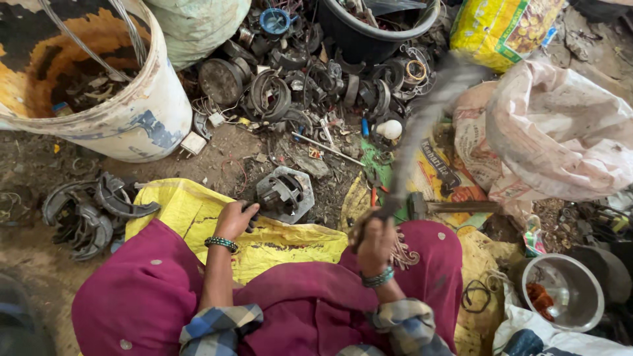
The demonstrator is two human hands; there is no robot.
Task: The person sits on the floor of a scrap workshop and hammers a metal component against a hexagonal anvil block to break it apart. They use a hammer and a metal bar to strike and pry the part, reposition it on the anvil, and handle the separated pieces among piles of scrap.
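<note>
Dirt floor littered with scrap metal. At centre frame, the grey metal part is sitting on the yellow sack, the left hand curling against its edge. The right hand is gripping a hammer handle, blurred, rising toward upper right. A white bucket is standing at upper left.
</note>
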